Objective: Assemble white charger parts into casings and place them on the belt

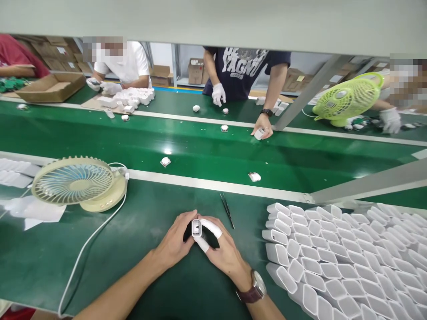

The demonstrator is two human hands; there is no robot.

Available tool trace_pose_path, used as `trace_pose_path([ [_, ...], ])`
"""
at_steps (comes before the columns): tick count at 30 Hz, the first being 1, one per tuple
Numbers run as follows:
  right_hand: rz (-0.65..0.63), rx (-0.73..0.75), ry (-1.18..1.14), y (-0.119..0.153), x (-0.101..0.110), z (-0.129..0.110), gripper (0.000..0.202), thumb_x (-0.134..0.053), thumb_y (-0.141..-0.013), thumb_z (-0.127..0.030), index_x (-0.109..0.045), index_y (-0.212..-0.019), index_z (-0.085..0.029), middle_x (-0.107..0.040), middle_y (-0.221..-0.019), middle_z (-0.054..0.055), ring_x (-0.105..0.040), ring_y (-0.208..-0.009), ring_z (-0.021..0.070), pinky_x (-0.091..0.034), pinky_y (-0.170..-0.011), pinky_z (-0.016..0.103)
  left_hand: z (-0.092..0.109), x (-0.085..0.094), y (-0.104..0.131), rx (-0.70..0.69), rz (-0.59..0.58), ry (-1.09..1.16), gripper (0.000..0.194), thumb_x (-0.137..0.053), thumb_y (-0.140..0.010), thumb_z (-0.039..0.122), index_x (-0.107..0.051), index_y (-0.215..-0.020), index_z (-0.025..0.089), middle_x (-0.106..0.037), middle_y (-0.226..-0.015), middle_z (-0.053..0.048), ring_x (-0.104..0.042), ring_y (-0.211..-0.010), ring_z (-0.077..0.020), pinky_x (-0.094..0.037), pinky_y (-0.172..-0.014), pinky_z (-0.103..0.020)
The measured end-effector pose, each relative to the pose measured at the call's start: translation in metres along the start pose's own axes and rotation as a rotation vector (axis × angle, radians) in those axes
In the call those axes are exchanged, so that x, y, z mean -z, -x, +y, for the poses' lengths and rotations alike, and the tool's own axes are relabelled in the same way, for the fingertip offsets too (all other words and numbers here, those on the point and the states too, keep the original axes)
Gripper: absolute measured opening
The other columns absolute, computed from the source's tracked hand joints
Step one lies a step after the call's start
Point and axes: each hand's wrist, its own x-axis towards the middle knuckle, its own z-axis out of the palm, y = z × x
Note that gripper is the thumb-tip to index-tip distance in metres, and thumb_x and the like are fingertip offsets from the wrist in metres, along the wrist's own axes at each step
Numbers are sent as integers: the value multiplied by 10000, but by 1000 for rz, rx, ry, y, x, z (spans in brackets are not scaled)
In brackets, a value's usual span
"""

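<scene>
Two hands meet on one white housing (196, 227), held just below mid-view over the green bench (176, 289). Left hand (175, 238): fingers arched and drawn in, tips at the housing's 11 o'clock, thumb toward 7. Right hand (227, 251): forefinger and thumb in white coverings, bowed apart behind, tips closed on the same housing at 1 and 5. Housing's open end faces the camera; insert pale and dark, too small to read. Watch (258, 284) on right wrist.

Bearings from the housing: black tweezers (227, 210) near, 2 o'clock, apart from both hands. White cases (327, 255) packed in rows, 3 to 4. Cream fan (80, 184) at 10, cable (100, 227) trailing to 8. Green belt (200, 155) across 12; small white part (165, 161) on it at 11. Co-worker's hand (267, 123) at 1, gripping a white piece (259, 134).
</scene>
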Motion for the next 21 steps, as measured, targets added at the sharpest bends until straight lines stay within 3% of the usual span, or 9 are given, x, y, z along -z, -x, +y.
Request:
trace_pose_path([
  [9,105,14,-5,7,-2,1,410,-615,-992,-211,-513,-1381,-288,-713,-1176,74,-722,-1084,213,-627,-963,384,7,10,-8,-167,51,32,257,-631,-994,172,-616,-1233,264,-670,-1284,-125,-673,-1199,-253,-591,-1005,-446],
  [14,46,-4,15,8,2,1,469,-605,-1009,-256,-461,-1454,-273,-669,-1282,113,-681,-1191,232,-593,-1040,420,6,13,-6,-181,49,30,207,-662,-987,207,-653,-1188,255,-684,-1248,-118,-698,-1131,-241,-608,-952,-393],
  [17,-11,3,-4,8,6,-1,558,-628,-999,-300,-412,-1513,-271,-637,-1362,125,-642,-1274,243,-564,-1089,426,9,14,-5,-120,61,84,168,-699,-967,251,-678,-1134,252,-690,-1211,-104,-706,-1076,-228,-607,-929,-370],
  [21,-48,67,-22,4,7,-4,665,-661,-972,-300,-360,-1564,-265,-581,-1470,140,-560,-1382,266,-537,-1123,462,14,14,-8,116,71,288,256,-786,-900,346,-689,-1109,235,-655,-1214,-105,-694,-1035,-222,-603,-900,-357],
])
